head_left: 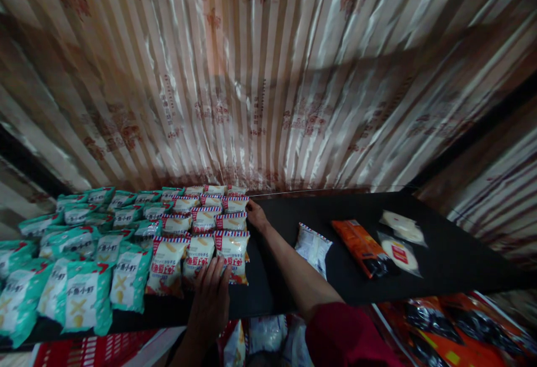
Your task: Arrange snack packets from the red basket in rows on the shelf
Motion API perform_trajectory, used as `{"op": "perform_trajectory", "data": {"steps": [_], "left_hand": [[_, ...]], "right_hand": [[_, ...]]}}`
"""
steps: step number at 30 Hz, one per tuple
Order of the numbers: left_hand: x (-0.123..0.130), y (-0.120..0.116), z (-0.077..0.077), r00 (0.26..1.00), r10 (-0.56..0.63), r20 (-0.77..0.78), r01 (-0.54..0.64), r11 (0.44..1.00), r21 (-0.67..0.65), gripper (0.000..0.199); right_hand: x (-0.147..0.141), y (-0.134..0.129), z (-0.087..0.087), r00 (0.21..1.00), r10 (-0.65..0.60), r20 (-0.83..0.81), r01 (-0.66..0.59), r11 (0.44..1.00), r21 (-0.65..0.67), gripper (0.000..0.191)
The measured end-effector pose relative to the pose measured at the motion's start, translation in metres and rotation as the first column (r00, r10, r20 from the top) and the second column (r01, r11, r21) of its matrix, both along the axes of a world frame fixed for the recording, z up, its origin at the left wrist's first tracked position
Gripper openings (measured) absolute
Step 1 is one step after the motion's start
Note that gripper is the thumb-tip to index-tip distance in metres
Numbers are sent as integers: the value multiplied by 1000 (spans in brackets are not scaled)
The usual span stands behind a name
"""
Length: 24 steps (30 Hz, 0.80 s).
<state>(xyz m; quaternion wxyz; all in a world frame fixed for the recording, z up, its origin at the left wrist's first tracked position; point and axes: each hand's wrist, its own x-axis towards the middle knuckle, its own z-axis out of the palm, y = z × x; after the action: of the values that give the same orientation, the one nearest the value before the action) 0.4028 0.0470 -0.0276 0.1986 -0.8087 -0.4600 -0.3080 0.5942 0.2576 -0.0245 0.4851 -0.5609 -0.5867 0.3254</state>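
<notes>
Rows of white snack bags with red lettering (164, 260) stand on the black shelf (289, 210), beside several green-and-white bags (81, 294). My left hand (212, 286) rests its fingers on the lower part of the front bags, fingers stretched and close together. Reaching farther back, my right hand (255, 216) touches the right edge of a white bag (235, 205) in a rear row; its fingertips are partly hidden by the bags. Right of my right forearm, a single white bag (312, 249) lies on the shelf.
An orange bag (361, 244) and two clear packets with pale round contents (400, 252) lie farther right. Below the shelf are a red basket (90, 350) and more orange packages (470, 328). A striped, wrinkled sheet (268, 76) hangs behind.
</notes>
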Motion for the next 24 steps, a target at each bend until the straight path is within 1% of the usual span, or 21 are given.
{"op": "perform_trajectory", "data": {"steps": [2, 7, 12, 16, 18, 21, 24], "left_hand": [[0, 0, 0, 1000, -11, -16, 11, 1000, -3, 49], [1, 0, 1, 1000, -5, 9, 5, 1000, -8, 45], [2, 0, 2, 1000, 2, -3, -2, 1000, 3, 46], [3, 0, 3, 999, 4, 38, -4, 1000, 1, 44], [2, -1, 4, 1000, 0, 29, 0, 1000, 7, 42], [2, -1, 6, 1000, -9, 4, 9, 1000, 15, 42], [3, -1, 5, 999, -9, 33, 9, 1000, 4, 43]], "right_hand": [[-1, -1, 1, 998, 51, -24, -51, 999, -16, 27], [-3, -4, 7, 985, 152, -83, -155, 987, -36, 24], [-3, -3, 9, 979, 181, -96, -186, 981, -49, 25], [-2, -1, 7, 984, 163, -77, -167, 985, -49, 24], [-1, 0, 5, 989, 138, -60, -141, 989, -47, 25], [-1, -2, 3, 996, 82, -33, -83, 996, -36, 29], [-2, -4, 1, 1000, 6, -8, -6, 1000, -11, 35]]}}
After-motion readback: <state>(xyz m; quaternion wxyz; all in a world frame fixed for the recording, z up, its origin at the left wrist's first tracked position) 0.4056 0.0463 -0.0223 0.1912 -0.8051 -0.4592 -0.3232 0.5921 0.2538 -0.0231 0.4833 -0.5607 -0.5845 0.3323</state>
